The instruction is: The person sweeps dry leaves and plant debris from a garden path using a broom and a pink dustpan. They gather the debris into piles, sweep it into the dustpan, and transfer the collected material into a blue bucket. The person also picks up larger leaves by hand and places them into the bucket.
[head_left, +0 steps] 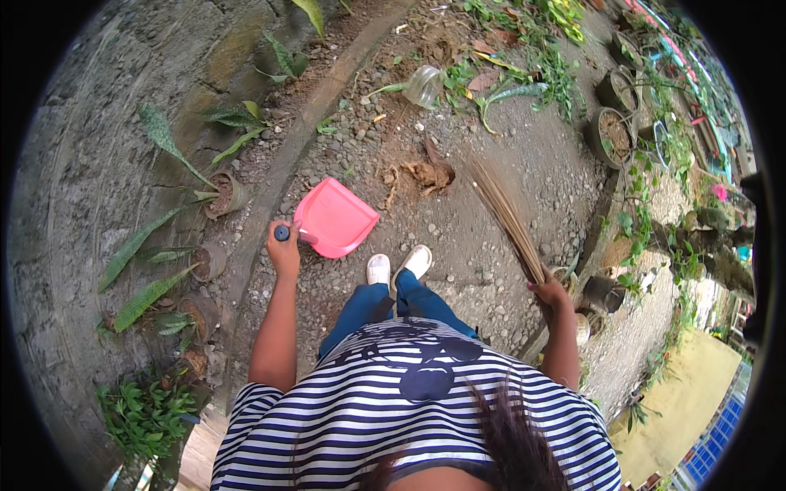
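My left hand (283, 248) is closed around the dark-ended handle of a pink dustpan (334, 217). The pan is left of my feet, near the gravelly ground; whether it touches I cannot tell. On the right, my right hand (553, 293) grips a stick broom (509, 214) by its bundled end. Its thin bristles fan out, slightly blurred, toward the far middle. Between broom and dustpan lies a clump of brown dry husk or leaf litter (427, 173). Beyond it a clear plastic container (423, 87) rests on its side among leaves.
Potted snake plants (228, 196) line a rough concrete wall (90, 164) on the left, behind a low curb (288, 159). Several black pots (612, 137) and vines stand along the right edge. Green weeds and fallen leaves (483, 80) cover the far ground.
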`<state>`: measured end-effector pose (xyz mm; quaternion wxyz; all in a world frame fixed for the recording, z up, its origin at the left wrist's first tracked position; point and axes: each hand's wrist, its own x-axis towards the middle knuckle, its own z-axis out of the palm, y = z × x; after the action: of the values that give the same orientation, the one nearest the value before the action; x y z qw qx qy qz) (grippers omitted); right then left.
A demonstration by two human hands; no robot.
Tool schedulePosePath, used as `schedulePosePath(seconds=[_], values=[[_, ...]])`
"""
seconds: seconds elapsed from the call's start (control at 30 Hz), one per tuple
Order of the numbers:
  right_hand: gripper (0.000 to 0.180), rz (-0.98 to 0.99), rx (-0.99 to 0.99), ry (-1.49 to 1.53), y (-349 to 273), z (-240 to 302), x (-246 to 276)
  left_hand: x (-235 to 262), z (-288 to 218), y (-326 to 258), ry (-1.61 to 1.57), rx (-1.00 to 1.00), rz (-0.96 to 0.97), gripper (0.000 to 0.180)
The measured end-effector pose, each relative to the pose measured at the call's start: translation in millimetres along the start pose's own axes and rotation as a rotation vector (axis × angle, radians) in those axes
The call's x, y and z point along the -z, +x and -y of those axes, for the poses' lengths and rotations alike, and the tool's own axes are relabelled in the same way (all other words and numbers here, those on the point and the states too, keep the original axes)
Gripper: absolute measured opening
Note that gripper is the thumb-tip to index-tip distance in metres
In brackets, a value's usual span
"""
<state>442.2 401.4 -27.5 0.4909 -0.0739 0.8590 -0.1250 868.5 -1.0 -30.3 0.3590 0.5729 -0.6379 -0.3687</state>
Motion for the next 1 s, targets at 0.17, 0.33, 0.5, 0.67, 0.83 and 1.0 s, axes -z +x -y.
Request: schedulePosePath(seconds=[0.17, 0.33, 0.5, 0.67, 0.83, 1.0], values=[[0.084, 0.050, -0.041, 0.042, 1, 3, -14, 4, -10, 2, -0.038, -0.036, -0.041, 0.024], [0.083, 0.073, -0.096, -0.065, 4, 3, -11, 3, -16, 16, -0.053, -0.050, -0.031, 0.025], [0.074, -0.036, -0.063, -0.212, 20, -63, -21, -6, -22, 37, -0.064, -0.042, -0.021, 0.025], [0.061, 0.057, -0.101, 0.064, -2, -43, -55, -3, -10, 54, -0.019, -0.035, -0.045, 0.028], [0.059, 0.047, -0.104, -0.020, -9, -49, -87, -19, -18, 67, 0.025, -0.046, -0.002, 0.031], [0.061, 0.080, -0.185, 0.005, -6, -60, -92, -37, -19, 77, 0.008, -0.110, 0.072, 0.033]])
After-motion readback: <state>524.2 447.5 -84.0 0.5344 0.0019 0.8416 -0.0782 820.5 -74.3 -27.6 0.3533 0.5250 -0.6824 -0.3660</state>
